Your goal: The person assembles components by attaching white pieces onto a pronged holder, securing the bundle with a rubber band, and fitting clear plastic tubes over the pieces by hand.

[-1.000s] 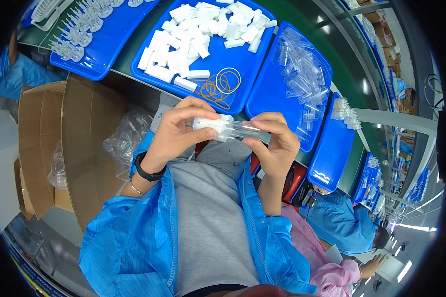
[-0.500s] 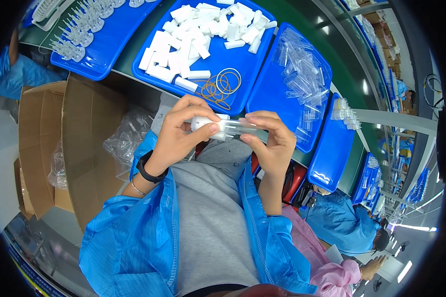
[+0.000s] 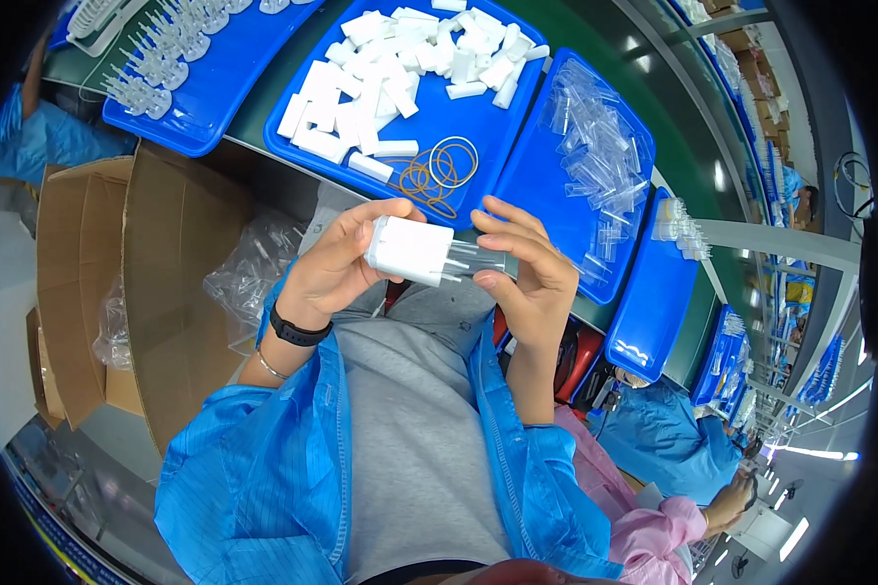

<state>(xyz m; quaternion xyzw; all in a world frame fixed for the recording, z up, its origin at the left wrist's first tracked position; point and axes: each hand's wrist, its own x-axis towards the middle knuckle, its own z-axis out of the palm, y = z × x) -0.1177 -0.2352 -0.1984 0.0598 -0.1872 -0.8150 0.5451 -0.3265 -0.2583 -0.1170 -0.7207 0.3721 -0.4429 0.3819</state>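
A white block (image 3: 412, 249) with thin clear prongs sticking out of its right end lies in front of my body. My left hand (image 3: 337, 258) is closed around the block's left end, with its broad face turned up. At the far end of the prongs is a clear plastic tube (image 3: 483, 258), faint against the grey trousers. My right hand (image 3: 532, 268) has its thumb below this tube and its fingertips above, curved about its sides. How firmly those fingers press is hard to see.
Beyond my hands stands a blue tray (image 3: 283, 156) with many white blocks (image 3: 371, 83) and several brown rubber bands (image 3: 419, 180). To its right, another tray (image 3: 517, 185) holds clear tubes (image 3: 600, 136). Clear pronged parts (image 3: 161, 63) fill a left tray. A cardboard box (image 3: 180, 292) stands left; co-workers sit right.
My left hand has shifted its grip to the block's left end, and the block has turned to show its broad white face. My right hand has barely moved.
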